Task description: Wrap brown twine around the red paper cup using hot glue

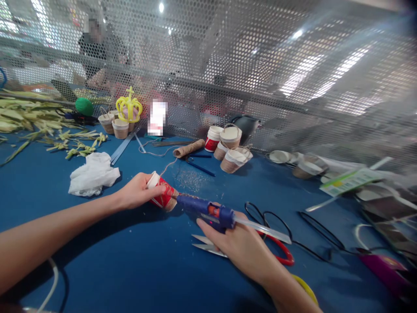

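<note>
We have a blue tabletop (130, 269) before us. Our right hand (239, 239) wraps its fingers around a blue hot-glue gun (200, 208). Red-handled scissors (286, 254) lie on the glue gun's near side, partly under that hand. Left of the glue gun sits crumpled white tissue (93, 176). At its nozzle, our left hand (137, 191) pinches a tilted red-and-white paper cup (167, 191) between thumb and fingers. Beyond the glue gun lies a twine roll (190, 148).
</note>
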A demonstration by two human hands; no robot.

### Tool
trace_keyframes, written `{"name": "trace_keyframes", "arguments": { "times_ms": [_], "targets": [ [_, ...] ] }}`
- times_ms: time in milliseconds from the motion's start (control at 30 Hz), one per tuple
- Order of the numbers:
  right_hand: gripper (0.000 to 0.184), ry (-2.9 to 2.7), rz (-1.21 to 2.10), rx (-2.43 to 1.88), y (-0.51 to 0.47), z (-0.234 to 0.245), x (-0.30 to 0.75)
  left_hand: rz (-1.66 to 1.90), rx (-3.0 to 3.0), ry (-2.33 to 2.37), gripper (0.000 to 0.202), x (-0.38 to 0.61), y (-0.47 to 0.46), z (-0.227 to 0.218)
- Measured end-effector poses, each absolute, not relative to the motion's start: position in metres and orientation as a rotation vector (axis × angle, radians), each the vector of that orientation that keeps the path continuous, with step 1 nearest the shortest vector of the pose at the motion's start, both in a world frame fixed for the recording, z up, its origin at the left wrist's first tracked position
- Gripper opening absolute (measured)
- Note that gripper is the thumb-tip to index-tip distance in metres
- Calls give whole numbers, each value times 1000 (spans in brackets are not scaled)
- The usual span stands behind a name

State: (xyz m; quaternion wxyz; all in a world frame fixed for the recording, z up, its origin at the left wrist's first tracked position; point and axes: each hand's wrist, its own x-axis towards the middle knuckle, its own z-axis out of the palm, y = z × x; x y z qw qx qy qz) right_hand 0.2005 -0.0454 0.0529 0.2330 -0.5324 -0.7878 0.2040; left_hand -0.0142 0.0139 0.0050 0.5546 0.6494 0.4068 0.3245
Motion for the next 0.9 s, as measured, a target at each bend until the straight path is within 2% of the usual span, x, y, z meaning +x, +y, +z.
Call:
{"name": "trace_keyframes", "arguments": {
  "times_ms": [200, 467, 667, 833, 900],
  "targets": [
    [15, -2109, 642, -1480, -51, 41, 201, 805, 1444, 983, 33, -12, 14, 4],
    [14, -2171, 664, -1490, -51, 35, 201, 867, 1423, 1151, 24, -9, 14, 4],
    [17, -2102, 637, -1512, -47, 40, 201, 834, 1447, 1084, 29, -10, 15, 3],
    [16, -2293, 431, -1386, -39, 39, 212, 819, 1519, 1095, 34, -10, 14, 2],
    [24, -2426, 305, -1300, -37, 35, 218, 822, 1525, 1104, 35, -11, 13, 1]
  ]
}}
